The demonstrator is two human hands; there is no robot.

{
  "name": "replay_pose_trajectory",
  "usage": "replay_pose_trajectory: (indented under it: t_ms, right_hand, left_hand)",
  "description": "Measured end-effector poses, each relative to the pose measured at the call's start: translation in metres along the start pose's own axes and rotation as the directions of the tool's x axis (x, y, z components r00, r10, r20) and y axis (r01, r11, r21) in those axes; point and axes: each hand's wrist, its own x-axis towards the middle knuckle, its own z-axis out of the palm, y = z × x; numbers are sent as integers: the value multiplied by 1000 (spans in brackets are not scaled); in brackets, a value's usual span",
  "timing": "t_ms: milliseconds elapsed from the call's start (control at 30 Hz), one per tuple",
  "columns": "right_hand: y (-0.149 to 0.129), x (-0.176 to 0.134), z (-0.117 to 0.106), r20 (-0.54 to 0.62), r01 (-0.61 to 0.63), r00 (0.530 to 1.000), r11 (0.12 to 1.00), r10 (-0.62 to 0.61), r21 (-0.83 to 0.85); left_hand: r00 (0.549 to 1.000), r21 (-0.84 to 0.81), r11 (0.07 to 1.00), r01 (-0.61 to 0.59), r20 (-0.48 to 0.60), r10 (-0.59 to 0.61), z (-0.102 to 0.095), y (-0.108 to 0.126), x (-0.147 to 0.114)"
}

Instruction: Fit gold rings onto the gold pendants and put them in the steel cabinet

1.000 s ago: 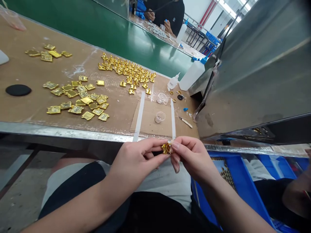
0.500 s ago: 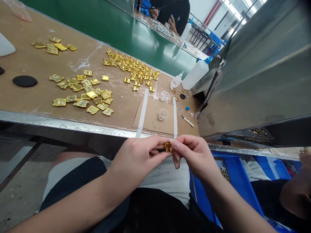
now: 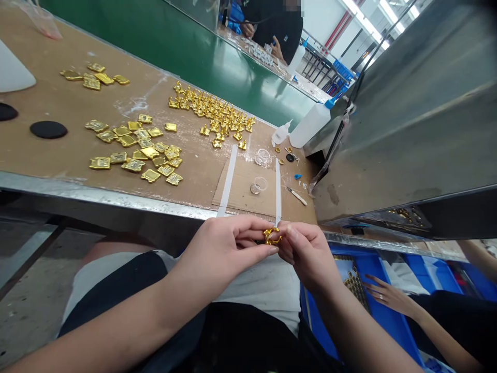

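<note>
Head camera shows the left hand (image 3: 221,247) with thumb and fingers clamped on a gold ring (image 3: 267,236); the right hand (image 3: 313,255) is just beside it, its fingertips bunched, and I cannot tell whether they grip it too. Beyond this grip lies cardboard (image 3: 244,180), and farther left, many gold pieces (image 3: 212,109)

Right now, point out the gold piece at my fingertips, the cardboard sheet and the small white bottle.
Gold piece (image 3: 267,237), head view, left part of its body.
Cardboard sheet (image 3: 244,175), head view, bare upper surface.
Small white bottle (image 3: 279,135), head view, body below its nozzle.
</note>
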Motion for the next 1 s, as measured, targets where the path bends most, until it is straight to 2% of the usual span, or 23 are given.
replay_pose_trajectory:
  t_ms: [67,200,333,467,567,633,767,1000]
  right_hand:
    - [5,-2,-3,1,85,996,996,-85,-27]
    - [1,-6,-9,62,307,952,919,-301,-247]
    - [-10,-6,-11,210,522,853,763,-478,-382]
    - [-12,-1,-14,276,667,733,578,-622,-469]
    - [-11,2,-17,297,697,669,437,-681,-568]
    - [-12,2,-19,315,700,648,379,-693,-605]
    - [-16,3,-21,352,714,630,338,-692,-614]
    - [-16,5,-15,297,717,575,294,-762,-633]
  left_hand:
    - [999,-55,998,39,6,-39,1,2,0]
    - [995,-133,986,104,24,-102,2,4,0]
    - [990,-205,970,132,84,-117,3,3,-1]
    - [980,-257,953,164,154,-127,5,1,-1]
    - [975,-312,928,202,154,-160,7,-2,0]
    - [972,-353,908,225,145,-185,9,-4,0]
    - [970,-348,908,233,144,-194,10,-9,0]
    - [988,-329,931,157,63,-144,16,-13,-1]
